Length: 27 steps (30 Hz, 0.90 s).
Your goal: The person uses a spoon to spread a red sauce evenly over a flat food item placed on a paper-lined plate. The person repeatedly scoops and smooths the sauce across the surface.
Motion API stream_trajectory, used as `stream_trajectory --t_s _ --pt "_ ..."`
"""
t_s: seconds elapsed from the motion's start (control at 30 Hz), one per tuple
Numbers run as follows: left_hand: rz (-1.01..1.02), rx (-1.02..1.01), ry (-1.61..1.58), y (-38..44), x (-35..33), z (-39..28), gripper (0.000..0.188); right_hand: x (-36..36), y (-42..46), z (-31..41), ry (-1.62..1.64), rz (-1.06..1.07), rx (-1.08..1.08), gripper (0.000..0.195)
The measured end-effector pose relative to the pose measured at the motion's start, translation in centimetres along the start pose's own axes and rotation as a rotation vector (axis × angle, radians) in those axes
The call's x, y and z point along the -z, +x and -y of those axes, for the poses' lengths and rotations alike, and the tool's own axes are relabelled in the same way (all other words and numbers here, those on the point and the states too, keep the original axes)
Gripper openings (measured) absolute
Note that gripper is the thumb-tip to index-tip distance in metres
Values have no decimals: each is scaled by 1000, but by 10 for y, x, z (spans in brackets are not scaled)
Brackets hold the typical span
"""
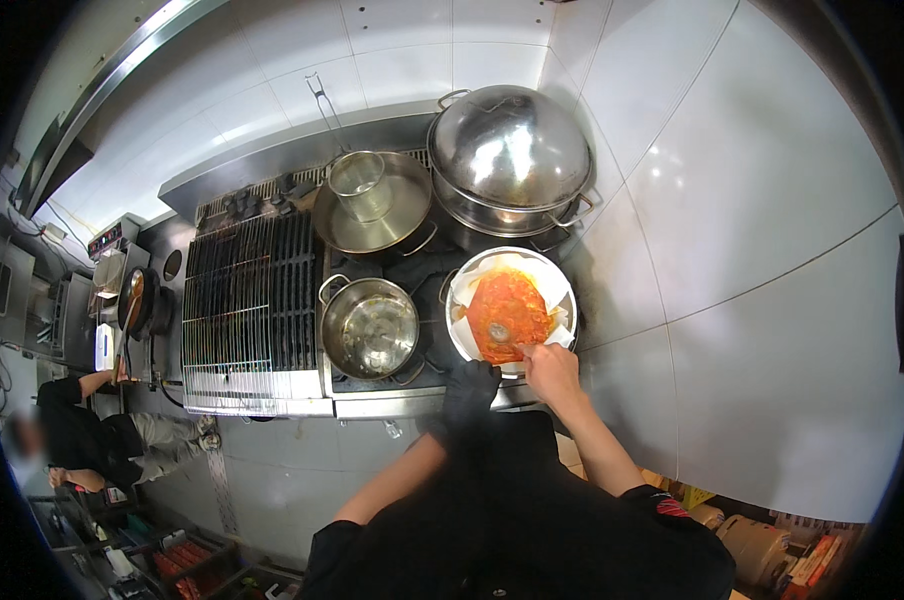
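A round metal vessel (pixel 570 298) lined with white paper (pixel 497 264) stands on the near right of the stove. Orange-red, wet, chunky food (pixel 508 307) covers the middle of the paper, with a small greyish round patch in it. My left hand (pixel 473 382), in a black glove, is curled at the vessel's near rim. My bare right hand (pixel 555 371) is at the near right rim, a finger reaching to the food's edge. What either hand grips is hidden by the fingers.
Left of the vessel stands an open steel pot (pixel 369 330). Behind are a wide pan (pixel 332 229) with a strainer basket (pixel 360 186) and a large pot under a domed lid (pixel 508 150). A grill (pixel 249 307) adjoins. Another person (pixel 92 435) works far left; a tiled wall (pixel 722 315) bounds the right.
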<state>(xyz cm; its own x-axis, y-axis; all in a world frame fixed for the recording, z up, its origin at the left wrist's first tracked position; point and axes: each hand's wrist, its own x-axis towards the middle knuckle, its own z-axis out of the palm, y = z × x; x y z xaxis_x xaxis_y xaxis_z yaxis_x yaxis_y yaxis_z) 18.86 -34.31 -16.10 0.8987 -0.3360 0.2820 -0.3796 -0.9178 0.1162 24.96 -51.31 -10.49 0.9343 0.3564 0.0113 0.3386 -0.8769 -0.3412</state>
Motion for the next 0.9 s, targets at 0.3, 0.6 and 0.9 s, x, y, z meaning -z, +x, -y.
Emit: stream_trajectory --t_s 0.3,0.6,0.9 --pt "12 -13 60 0 11 -5 16 37 26 -5 50 127 -182 26" --pt "-9 19 29 4 32 3 13 57 10 -12 -82 181 -155 23" --pt "30 -72 -127 1 22 -13 16 53 22 -5 -44 106 -181 21"
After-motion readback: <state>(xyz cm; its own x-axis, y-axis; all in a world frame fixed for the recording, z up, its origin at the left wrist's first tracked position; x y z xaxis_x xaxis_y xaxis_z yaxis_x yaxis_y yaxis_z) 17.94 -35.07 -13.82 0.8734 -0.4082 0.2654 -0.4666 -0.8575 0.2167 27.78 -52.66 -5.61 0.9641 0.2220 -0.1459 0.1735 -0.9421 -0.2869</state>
